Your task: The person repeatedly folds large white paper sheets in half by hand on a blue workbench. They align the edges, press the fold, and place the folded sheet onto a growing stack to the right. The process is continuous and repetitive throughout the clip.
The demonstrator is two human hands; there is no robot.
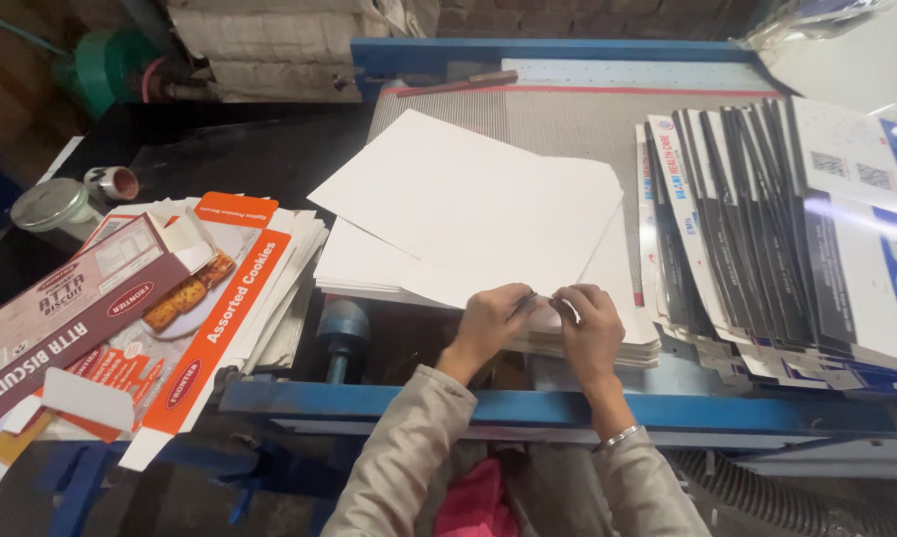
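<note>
Fingers of the left hand are pinched nearly closed on the near edge of the white card sheets; whether they grip one sheet or several cannot be told. The right hand sits just beside it at 3 o'clock, fingers curled down onto the same edge, thumb tucked under.

The sheets lie in a loose stack on the blue-framed bench, top sheets skewed toward 11 o'clock. Judged light singly, thin, moderately stiff yet easily creased, smooth-faced and inclined to slide on one another. Best taken at the near edge or a corner, thumb beneath, the bulk supported from below.

At 3 o'clock, touching the stack, lies a fanned row of printed flat cartons. At 9 o'clock, well apart, are orange biscuit carton blanks.
</note>
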